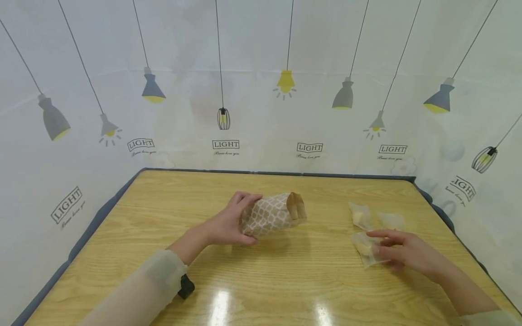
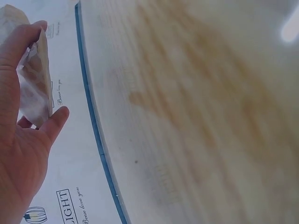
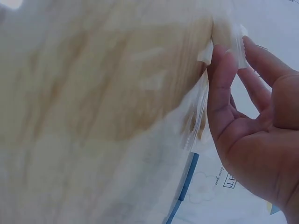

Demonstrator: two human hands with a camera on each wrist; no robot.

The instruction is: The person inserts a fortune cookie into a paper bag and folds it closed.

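A brown paper bag (image 1: 267, 213) with a white lattice pattern lies on its side, its mouth facing right. My left hand (image 1: 232, 222) grips its closed end, thumb on the near side and fingers on the far side. The left wrist view shows only part of the bag (image 2: 37, 88) beside the thumb and fingers. My right hand (image 1: 408, 253) pinches the edge of a small clear packet (image 1: 364, 248) with pale yellow contents. In the right wrist view this packet (image 3: 224, 35) shows a serrated edge between the fingertips. Another such packet (image 1: 360, 216) lies just behind.
One more clear packet (image 1: 391, 220) lies behind the right hand. The wooden table (image 1: 163, 203) has a dark blue edge along its back and sides. A pale sheet (image 1: 261, 117) printed with hanging lamps stands behind it. A black strap piece (image 1: 186, 287) hangs at the left sleeve.
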